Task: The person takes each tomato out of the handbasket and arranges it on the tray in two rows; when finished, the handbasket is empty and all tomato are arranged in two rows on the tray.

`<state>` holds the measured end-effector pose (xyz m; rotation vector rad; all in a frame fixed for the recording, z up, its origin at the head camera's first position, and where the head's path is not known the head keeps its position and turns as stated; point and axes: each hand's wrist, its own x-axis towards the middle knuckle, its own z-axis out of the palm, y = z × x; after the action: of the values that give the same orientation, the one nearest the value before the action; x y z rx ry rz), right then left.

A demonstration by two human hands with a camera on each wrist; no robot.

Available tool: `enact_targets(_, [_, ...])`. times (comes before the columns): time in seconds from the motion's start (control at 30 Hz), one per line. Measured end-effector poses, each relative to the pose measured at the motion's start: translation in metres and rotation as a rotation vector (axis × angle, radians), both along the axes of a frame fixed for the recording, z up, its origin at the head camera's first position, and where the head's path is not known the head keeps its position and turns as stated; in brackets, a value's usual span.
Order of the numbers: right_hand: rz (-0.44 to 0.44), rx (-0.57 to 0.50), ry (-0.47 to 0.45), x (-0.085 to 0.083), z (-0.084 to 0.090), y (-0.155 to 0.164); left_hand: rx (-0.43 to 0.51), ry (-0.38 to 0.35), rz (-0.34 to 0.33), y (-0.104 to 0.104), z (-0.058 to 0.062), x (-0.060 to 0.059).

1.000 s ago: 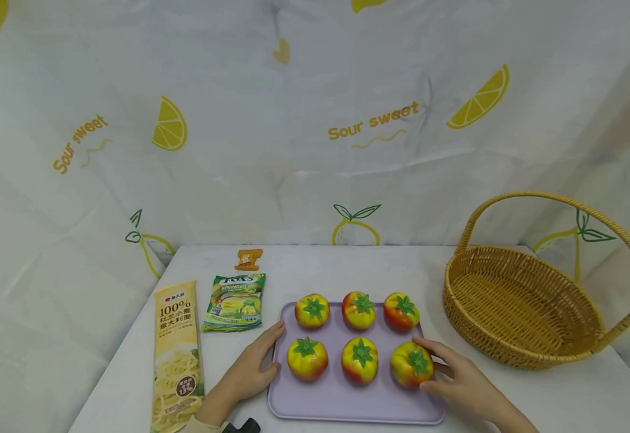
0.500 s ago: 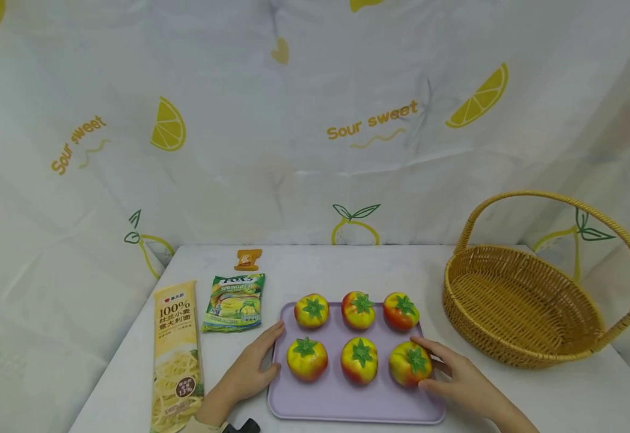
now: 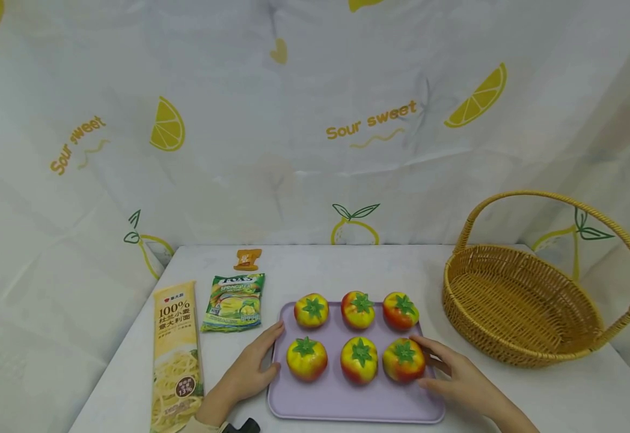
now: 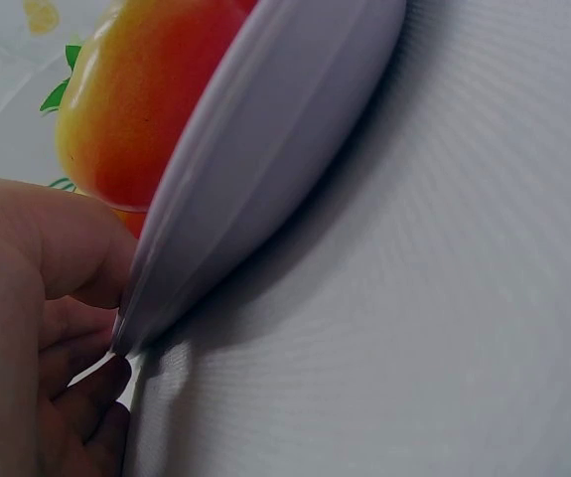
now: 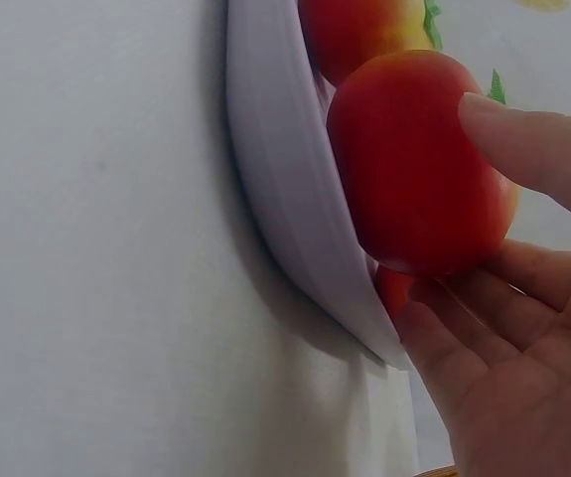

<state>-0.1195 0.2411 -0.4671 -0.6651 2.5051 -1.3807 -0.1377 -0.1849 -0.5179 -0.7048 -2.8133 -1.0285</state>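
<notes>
Nearest to me, my left hand (image 3: 250,371) rests against the left edge of the tray (image 3: 347,404), thumb over the rim and fingers (image 4: 86,397) loosely bent beside it; it clasps the rim lightly. My right hand (image 3: 458,379) is at the tray's right side, its fingers (image 5: 533,149) curled round the near-right tomato (image 3: 403,359), thumb and forefinger touching its skin while it sits on the tray. Beside that tomato stand two more in the near row, the middle one (image 3: 359,359) and the left one (image 3: 306,358), each upright with a green top. Behind them the far row holds three others (image 3: 357,310), close together. To the left of the tray a long pasta packet (image 3: 176,355) lies flat on the table (image 3: 564,397), with a green sachet (image 3: 235,294) just beyond it and a small orange packet (image 3: 247,259) farther back. Off to the right, well apart from the tray, stands the basket (image 3: 531,300) with its hoop handle up. At the back hangs a lemon-print cloth (image 3: 293,120).
</notes>
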Motion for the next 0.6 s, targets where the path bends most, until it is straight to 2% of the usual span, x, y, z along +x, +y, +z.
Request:
enact_targets(0.17, [-0.01,0.003,0.007,-0.0003,0.0,-0.0003,-0.005,0.021,-0.007,0.0003,0.0013,-0.001])
enact_targets(0.37, [-0.006,-0.002,0.01,-0.002,-0.0017,0.0001,0.002,0.001,-0.011,0.0001,0.0023,-0.0015])
enact_targets(0.6, [-0.019,0.003,0.027,-0.0015,-0.0006,0.0011,0.006,0.012,-0.016,0.0005,0.0026,-0.0024])
